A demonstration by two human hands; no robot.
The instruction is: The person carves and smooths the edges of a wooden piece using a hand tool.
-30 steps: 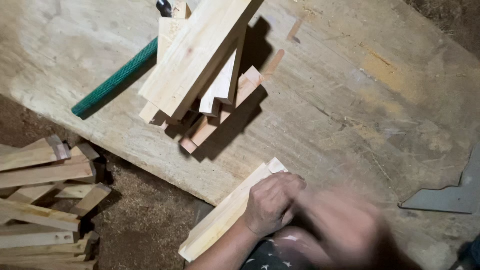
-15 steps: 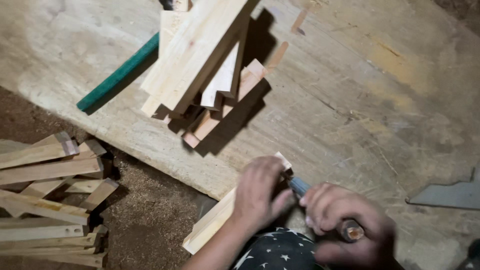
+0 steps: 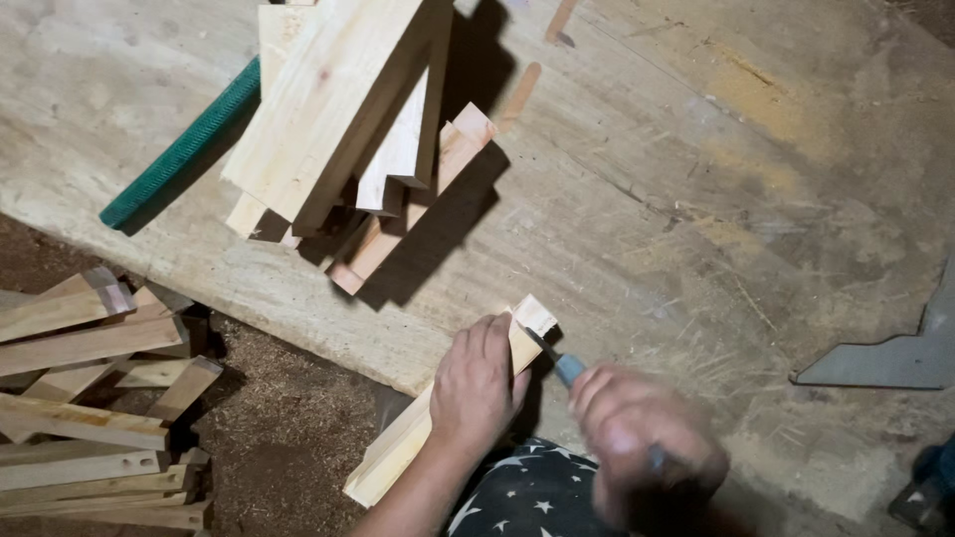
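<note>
A pale wooden bar (image 3: pixel 398 452) lies slanted over the near edge of a worn wooden workbench (image 3: pixel 696 199). My left hand (image 3: pixel 477 383) presses down on the bar close to its notched far end (image 3: pixel 532 318). My right hand (image 3: pixel 647 447), blurred, is closed around a chisel with a blue collar (image 3: pixel 569 370). The chisel's dark blade touches the side of the bar's far end.
A stack of pale wooden bars (image 3: pixel 348 129) rests slanted at the bench's far left, beside a green ridged rod (image 3: pixel 184 154). Several cut bars (image 3: pixel 90 398) lie on the sawdust floor at left. A grey metal square (image 3: pixel 895 353) sits at right.
My right hand came in holding the chisel and set its blade against the bar's end. My left hand stayed on the bar, shifting slightly toward the end.
</note>
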